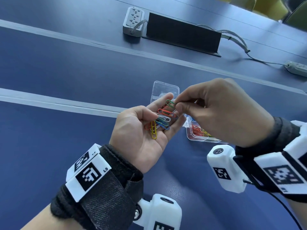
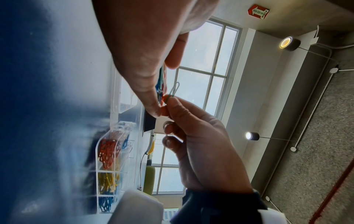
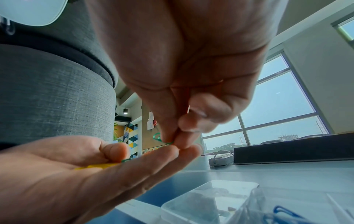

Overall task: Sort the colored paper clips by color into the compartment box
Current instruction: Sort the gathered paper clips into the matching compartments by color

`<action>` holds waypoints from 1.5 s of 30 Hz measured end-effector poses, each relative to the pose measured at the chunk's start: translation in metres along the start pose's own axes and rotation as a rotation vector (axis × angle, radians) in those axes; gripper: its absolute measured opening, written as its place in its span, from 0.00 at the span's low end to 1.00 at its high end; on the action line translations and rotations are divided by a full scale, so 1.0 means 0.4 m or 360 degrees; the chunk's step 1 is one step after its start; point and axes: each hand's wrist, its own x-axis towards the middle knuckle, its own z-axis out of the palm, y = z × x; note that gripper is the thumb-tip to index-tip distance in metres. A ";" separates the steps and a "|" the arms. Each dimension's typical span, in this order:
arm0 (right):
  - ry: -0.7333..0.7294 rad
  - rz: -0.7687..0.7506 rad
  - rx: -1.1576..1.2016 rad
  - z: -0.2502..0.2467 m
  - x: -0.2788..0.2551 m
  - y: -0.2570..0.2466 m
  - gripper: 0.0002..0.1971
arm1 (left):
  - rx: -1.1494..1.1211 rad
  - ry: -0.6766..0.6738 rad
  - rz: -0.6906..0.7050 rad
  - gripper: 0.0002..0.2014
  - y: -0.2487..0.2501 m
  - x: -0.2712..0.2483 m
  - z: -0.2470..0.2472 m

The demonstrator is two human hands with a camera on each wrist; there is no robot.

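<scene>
I see my left hand [image 1: 142, 130] palm up above the dark blue table [image 1: 66, 67], fingers relaxed and cupping a loose heap of coloured wire paper clips [image 1: 159, 122]: red, yellow, blue, white and green. My right hand [image 1: 221, 112] comes in from the right, thumb and forefinger pinching one green wire paper clip [image 1: 170, 103] at the far end of the heap, by the left fingertips [image 1: 166, 97]. The clear plastic compartment box [image 1: 194, 138] sits on the table just under my right hand; the left wrist view shows red, yellow and blue clips in separate compartments. Its clear lid [image 1: 166, 87] lies open beyond my left fingers. Farther back are a grey power strip [image 1: 133, 19] and a black cable flap [image 1: 182, 34].
</scene>
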 end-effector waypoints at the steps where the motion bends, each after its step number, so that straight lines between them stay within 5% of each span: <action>1: -0.0005 0.0002 0.0015 0.001 0.000 0.000 0.05 | -0.0006 -0.0009 -0.0001 0.26 0.000 0.001 -0.002; 9: -0.0045 -0.0098 0.0333 0.003 -0.002 -0.033 0.06 | 0.0004 -0.0070 -0.0022 0.20 0.005 0.001 -0.002; 18: -0.0112 0.0030 -0.0250 -0.009 -0.020 -0.031 0.03 | -0.0098 0.0010 -0.0026 0.25 0.007 -0.004 0.005; 30: 0.0014 0.0016 -0.0189 -0.002 -0.010 -0.044 0.08 | -0.0353 -0.0140 -0.0007 0.25 0.007 -0.007 0.006; 40: -0.0141 -0.0003 0.0018 -0.004 -0.002 -0.024 0.09 | -0.0128 -0.0015 0.0025 0.25 0.009 -0.002 0.002; 45: -0.0020 0.0004 -0.0039 0.009 -0.003 -0.010 0.07 | -0.0066 0.0022 0.0024 0.23 0.008 -0.004 0.003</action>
